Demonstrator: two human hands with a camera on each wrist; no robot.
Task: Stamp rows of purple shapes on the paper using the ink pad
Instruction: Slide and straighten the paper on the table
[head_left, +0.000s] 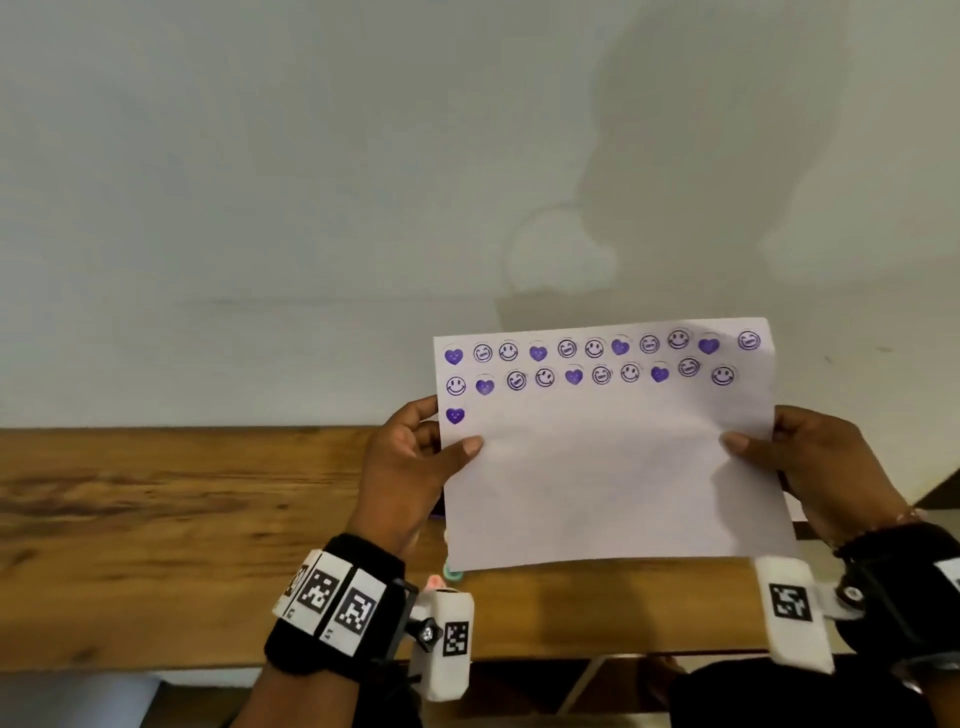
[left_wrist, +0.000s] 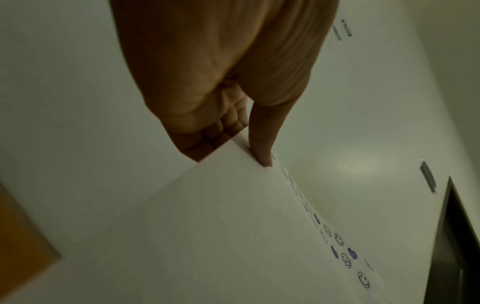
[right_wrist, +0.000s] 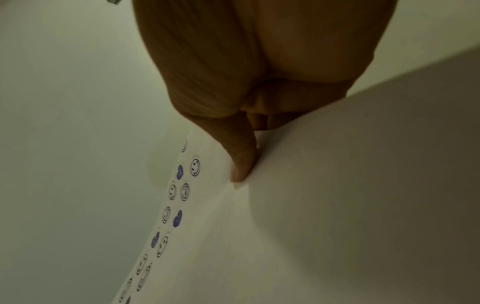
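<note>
A white sheet of paper (head_left: 613, 488) is held up off the wooden table, facing me. It carries two rows of purple hearts and smiley faces along its top, plus a single heart (head_left: 455, 415) starting a third row at the left. My left hand (head_left: 415, 457) pinches the paper's left edge, thumb on the front, fingers behind. My right hand (head_left: 815, 462) pinches the right edge the same way. The left wrist view shows my left hand (left_wrist: 249, 144) gripping the paper (left_wrist: 221, 236); in the right wrist view my right hand (right_wrist: 246, 148) pinches the paper (right_wrist: 324, 216). The ink pad is hidden.
The wooden table (head_left: 171, 530) runs along a pale wall (head_left: 311, 182). Small stamps (head_left: 451, 571) peek out under the paper's lower left corner, and a purple edge (head_left: 436, 517) shows behind my left hand.
</note>
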